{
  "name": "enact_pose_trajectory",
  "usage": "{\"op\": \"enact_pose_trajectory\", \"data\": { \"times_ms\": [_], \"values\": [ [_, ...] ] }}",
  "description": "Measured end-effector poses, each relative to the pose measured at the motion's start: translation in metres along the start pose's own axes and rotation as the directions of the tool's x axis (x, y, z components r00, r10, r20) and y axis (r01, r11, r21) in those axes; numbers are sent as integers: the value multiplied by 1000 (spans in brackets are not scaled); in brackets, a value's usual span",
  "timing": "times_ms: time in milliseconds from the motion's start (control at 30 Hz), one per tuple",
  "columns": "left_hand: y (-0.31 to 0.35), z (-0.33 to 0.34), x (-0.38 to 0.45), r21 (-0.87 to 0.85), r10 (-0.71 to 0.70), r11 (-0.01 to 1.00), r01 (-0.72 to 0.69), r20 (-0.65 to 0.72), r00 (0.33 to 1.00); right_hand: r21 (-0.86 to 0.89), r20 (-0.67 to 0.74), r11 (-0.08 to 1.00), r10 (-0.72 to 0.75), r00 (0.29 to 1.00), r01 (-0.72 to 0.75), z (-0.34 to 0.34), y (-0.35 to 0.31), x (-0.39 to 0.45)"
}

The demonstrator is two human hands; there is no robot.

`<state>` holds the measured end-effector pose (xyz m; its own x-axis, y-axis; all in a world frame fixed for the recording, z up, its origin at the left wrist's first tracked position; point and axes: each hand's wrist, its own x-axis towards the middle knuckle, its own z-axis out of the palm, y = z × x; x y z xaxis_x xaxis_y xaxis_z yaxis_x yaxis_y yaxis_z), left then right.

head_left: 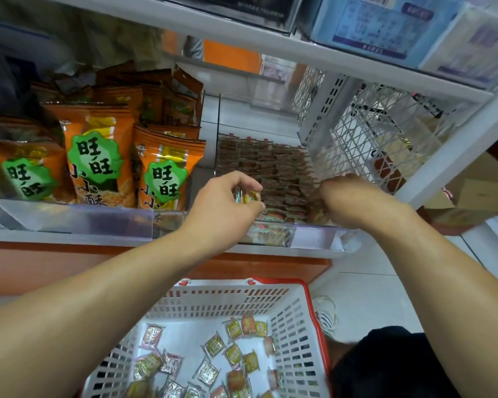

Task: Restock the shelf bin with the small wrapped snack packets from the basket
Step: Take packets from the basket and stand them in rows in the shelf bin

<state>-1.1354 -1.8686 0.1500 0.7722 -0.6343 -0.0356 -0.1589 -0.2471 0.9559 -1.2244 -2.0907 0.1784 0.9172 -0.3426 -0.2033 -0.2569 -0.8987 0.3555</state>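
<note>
My left hand (223, 208) grips a few small wrapped snack packets (247, 196) just over the front of the clear shelf bin (316, 237). The bin is packed with rows of brown and red packets (273, 170). My right hand (348, 196) reaches into the bin's front right corner, fingers curled down among the packets; whether it holds one is hidden. Below, a white basket with a red rim (288, 320) holds several loose packets (233, 354) in green, yellow, orange and silver wrappers.
Large orange snack bags (98, 156) stand in the bin to the left. A white wire-mesh panel (368, 136) closes the shelf's right side. An upper shelf edge (299, 47) hangs overhead with boxes on it. Cardboard boxes (472, 193) sit at right.
</note>
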Motion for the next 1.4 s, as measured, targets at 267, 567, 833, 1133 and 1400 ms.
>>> {"op": "enact_pose_trajectory", "data": {
  "times_ms": [267,567,833,1133,1400],
  "values": [
    [2,0,-2,37,5,999,-4,-10,1000,-18,89,999,34,995,-32,-2,-16,5],
    [-2,2,0,-172,-62,983,61,0,998,-12,75,997,75,994,-75,0,-19,10],
    [2,5,0,-376,62,926,-26,82,995,261,-26,964,65,998,-56,-19,-7,-2],
    [5,18,-4,-151,221,963,-223,-24,975,974,-145,205,246,958,95,-34,-20,-41],
    [9,19,-11,-73,290,953,-295,-66,955,995,61,-70,-71,996,-66,-29,-29,-42]
  ]
}}
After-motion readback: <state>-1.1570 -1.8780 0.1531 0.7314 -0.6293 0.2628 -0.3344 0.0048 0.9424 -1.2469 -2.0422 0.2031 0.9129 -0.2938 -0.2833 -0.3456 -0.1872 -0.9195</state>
